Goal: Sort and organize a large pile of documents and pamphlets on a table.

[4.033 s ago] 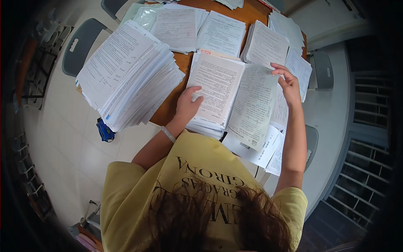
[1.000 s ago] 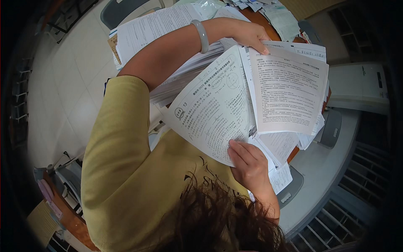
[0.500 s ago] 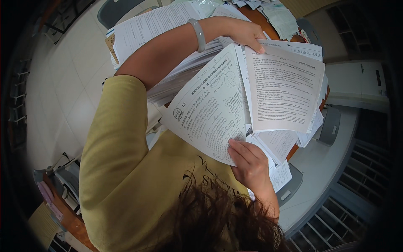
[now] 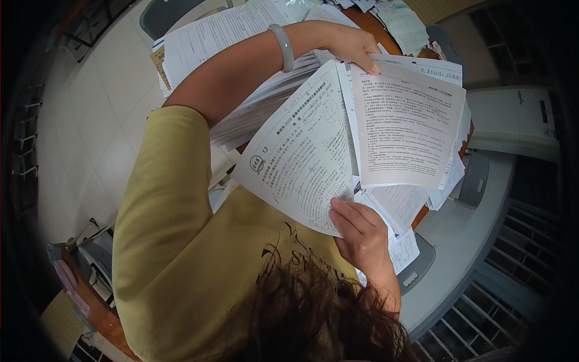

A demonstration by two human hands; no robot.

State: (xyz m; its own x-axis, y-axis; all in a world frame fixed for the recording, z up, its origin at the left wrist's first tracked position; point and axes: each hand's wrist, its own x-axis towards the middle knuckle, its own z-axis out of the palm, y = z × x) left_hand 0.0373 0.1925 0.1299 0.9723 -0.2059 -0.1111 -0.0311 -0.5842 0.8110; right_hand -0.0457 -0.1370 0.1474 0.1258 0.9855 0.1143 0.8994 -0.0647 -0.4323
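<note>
Head view: right hand point(image 4: 360, 232) pinches printed sheet point(image 4: 301, 157); left hand point(image 4: 348, 45) above it.

Mustard-yellow short-sleeved T-shirt point(image 4: 175, 241), dark print on front; pale grey-green bangle point(image 4: 284, 46) on left wrist; dark curly hair point(image 4: 319, 314).

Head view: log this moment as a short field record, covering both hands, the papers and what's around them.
left hand: left hand reaches across, fingertips on the top edge of the flat sheet
right hand: right hand pinches the lower corner of the lifted sheet
wrist: pale bangle on the left wrist
papers: thick paper stack at upper left; loose sheets under both pages
surface: brown table, mostly covered
nearby: grey chair at right
</note>
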